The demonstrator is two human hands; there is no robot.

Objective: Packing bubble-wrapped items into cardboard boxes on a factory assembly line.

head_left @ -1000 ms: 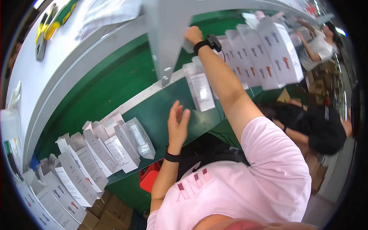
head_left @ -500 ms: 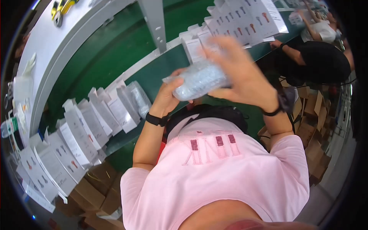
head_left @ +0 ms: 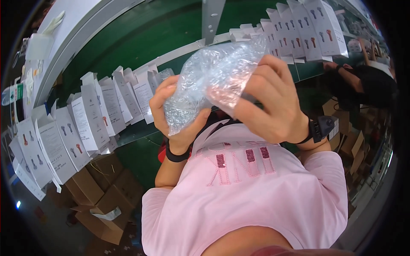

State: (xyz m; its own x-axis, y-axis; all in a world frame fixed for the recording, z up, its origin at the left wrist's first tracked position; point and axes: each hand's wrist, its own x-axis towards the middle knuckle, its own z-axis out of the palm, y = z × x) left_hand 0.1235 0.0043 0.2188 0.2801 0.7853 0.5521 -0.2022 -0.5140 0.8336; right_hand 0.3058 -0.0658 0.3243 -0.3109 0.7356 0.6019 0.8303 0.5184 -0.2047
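Note:
A clear bubble-wrap bag [head_left: 200, 72] is held up between both hands over the near edge of the green bench, its film loose and crinkled. My left hand [head_left: 179, 115] grips its left end with the thumb in front. My right hand [head_left: 271, 102] pinches the right end of the film. What lies inside the wrap, if anything, I cannot make out. Behind my left hand, another bubble-wrapped bundle [head_left: 164, 76] shows in part, beside the row of white boxes.
White printed boxes [head_left: 87, 117] with raised flaps line the bench on the left; more white boxes [head_left: 307, 32] stand at the far right. Brown cartons [head_left: 92, 183] lie below the bench. A metal post [head_left: 211, 19] rises at the back. Another person [head_left: 363, 83] works at the right.
My right hand has come from a blurred sweep to a grip on the wrap's right end. The compact bundle now looks wider and looser. The view has shifted slightly.

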